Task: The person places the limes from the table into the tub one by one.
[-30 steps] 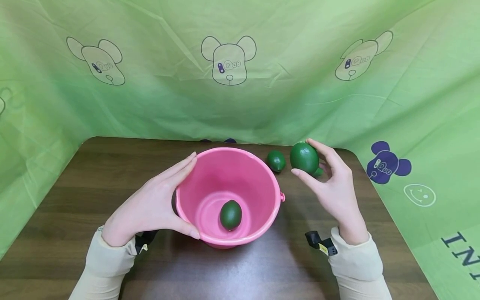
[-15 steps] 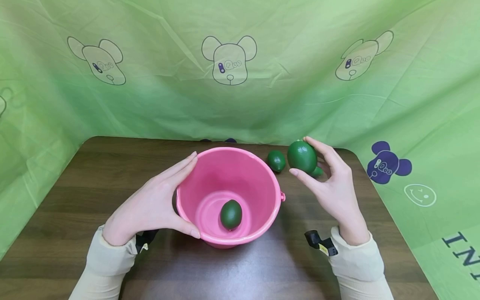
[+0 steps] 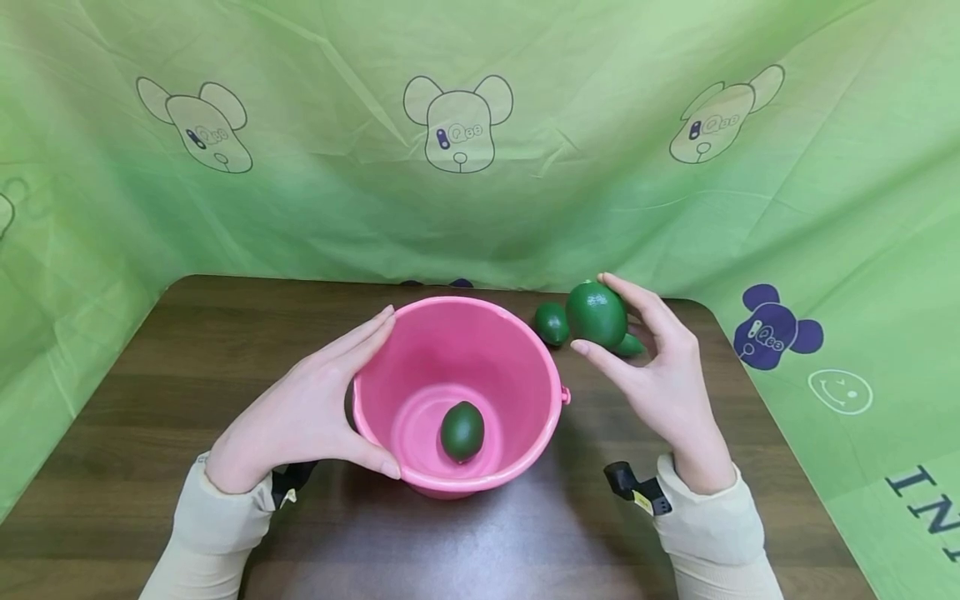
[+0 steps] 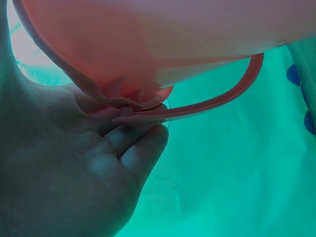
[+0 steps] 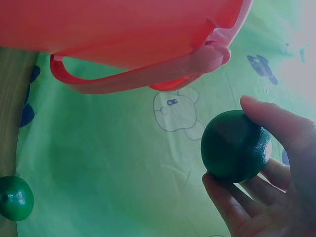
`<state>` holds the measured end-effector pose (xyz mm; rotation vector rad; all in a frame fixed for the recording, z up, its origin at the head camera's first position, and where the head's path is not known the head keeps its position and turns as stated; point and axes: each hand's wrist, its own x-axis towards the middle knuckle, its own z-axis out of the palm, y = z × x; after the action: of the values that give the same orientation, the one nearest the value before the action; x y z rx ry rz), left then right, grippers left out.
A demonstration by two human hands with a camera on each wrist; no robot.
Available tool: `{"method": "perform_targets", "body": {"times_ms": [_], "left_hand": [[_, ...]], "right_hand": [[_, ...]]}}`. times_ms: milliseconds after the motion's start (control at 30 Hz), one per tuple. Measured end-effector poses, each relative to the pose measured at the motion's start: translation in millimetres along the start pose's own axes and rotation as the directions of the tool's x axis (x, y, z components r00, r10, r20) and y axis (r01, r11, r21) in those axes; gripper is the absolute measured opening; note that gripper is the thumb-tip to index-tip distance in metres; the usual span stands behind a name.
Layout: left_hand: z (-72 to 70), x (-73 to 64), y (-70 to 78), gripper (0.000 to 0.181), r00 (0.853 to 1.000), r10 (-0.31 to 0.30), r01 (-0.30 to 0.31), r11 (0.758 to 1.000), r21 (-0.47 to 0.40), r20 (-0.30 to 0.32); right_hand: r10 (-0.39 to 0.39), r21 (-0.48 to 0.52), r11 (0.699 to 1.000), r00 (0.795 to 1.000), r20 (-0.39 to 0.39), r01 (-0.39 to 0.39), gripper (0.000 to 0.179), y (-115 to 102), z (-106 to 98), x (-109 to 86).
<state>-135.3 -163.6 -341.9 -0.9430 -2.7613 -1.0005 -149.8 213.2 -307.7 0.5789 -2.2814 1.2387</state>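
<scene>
A pink bucket (image 3: 457, 343) stands upright on the table, one green lime (image 3: 462, 432) lying on its bottom. My left hand (image 3: 307, 410) holds the bucket's left side at the rim, thumb toward the front and fingers toward the back. Under the rim, in the left wrist view, those fingers lie by the root of the bucket handle (image 4: 212, 102). My right hand (image 3: 663, 367) grips another lime (image 3: 596, 314) between thumb and fingertips, raised to the right of the bucket. The right wrist view shows this held lime (image 5: 234, 146) apart from the bucket wall.
Behind and beside the held lime, two more limes lie on the table: one (image 3: 551, 323) near the bucket's right rim, the other (image 3: 630, 345) partly hidden. The brown wooden table (image 3: 187, 350) ends at a green printed cloth (image 3: 315, 208) at the back and sides.
My right hand has moved slightly left with its lime, toward the bucket, uncovering more of the lime behind it. The left hand and bucket have stayed in place.
</scene>
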Motion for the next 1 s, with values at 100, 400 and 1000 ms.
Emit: {"method": "perform_targets", "body": {"times_ms": [100,400,1000], "left_hand": [[0.2,-0.1,-0.1,0.143,1.0,-0.001,0.001,1.0,0.002,0.0],[0.2,-0.1,0.0,0.143,1.0,-0.003,0.003,1.0,0.003,0.001],[0.9,-0.5,1.3,0.143,1.0,-0.006,0.006,1.0,-0.007,0.002]], "right_hand": [[-0.012,0.018,1.0,1.0,0.007,0.012,0.082,-5,1,0.5],[-0.033,0.066,0.997,0.998,0.053,0.029,0.081,0,9,-1.3],[-0.046,0.108,0.994,0.993,0.112,0.034,0.084,-17,23,-2.9]]}}
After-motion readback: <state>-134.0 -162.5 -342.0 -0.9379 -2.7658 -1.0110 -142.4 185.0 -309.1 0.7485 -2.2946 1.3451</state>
